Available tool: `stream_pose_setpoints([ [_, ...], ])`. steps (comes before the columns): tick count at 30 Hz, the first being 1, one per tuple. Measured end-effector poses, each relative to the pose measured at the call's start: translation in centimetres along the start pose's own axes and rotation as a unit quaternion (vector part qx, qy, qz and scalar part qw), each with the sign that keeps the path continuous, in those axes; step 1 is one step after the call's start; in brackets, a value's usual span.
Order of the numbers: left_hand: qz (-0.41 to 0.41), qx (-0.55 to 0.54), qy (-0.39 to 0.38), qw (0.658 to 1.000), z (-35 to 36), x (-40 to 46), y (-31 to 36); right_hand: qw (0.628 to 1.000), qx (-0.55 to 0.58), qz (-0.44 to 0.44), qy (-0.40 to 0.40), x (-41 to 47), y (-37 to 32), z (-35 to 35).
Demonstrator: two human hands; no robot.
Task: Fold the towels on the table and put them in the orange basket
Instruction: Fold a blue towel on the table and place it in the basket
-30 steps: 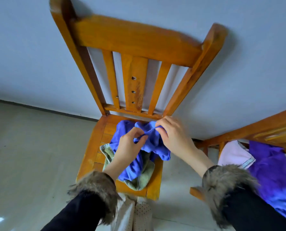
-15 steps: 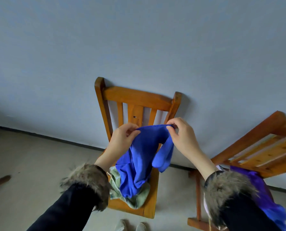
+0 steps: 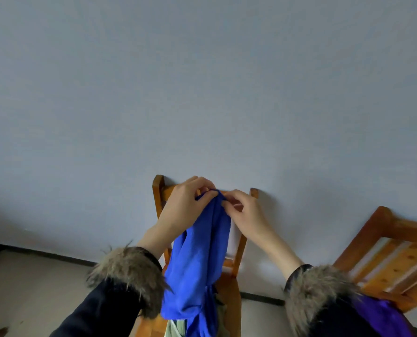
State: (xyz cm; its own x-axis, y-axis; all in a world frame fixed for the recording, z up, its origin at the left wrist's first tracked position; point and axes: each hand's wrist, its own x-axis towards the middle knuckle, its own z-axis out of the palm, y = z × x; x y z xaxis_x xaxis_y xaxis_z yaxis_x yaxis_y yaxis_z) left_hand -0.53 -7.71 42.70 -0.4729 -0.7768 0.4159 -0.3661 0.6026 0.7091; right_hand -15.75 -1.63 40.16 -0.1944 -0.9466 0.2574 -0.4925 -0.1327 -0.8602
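Pinching the blue towel [image 3: 200, 259] bunched above the chair [image 3: 236, 268] with left hand [image 3: 185, 207] and right hand [image 3: 242, 211], risking a crooked fold unless spread.

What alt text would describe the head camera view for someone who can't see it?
Two hands, left and right, pinch the top edge of a blue towel that hangs bunched before a wooden chair against a pale wall; a second chair stands at right.

Head camera looks forward, mostly at wall [image 3: 202, 81].
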Motion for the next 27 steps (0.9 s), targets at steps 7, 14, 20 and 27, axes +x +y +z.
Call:
stream_pose_setpoints([
  [7,-0.089,0.009,-0.026,0.996,-1.3,-2.9,-2.6,0.995,-0.045,-0.059,0.059,2.7,-4.2,-1.7],
  [14,-0.154,0.059,0.067,0.984,-5.6,-1.8,-4.4,0.987,-0.082,-0.067,0.119,4.6,-5.5,-4.7],
  [20,-0.195,0.131,0.105,0.966,-9.6,-2.6,-5.2,0.99,-0.072,-0.066,0.099,5.5,-5.7,-3.2],
  [27,-0.297,0.06,0.155,0.94,-16.2,-10.4,-7.1,0.99,-0.092,-0.102,-0.005,5.3,-5.1,4.4],
])
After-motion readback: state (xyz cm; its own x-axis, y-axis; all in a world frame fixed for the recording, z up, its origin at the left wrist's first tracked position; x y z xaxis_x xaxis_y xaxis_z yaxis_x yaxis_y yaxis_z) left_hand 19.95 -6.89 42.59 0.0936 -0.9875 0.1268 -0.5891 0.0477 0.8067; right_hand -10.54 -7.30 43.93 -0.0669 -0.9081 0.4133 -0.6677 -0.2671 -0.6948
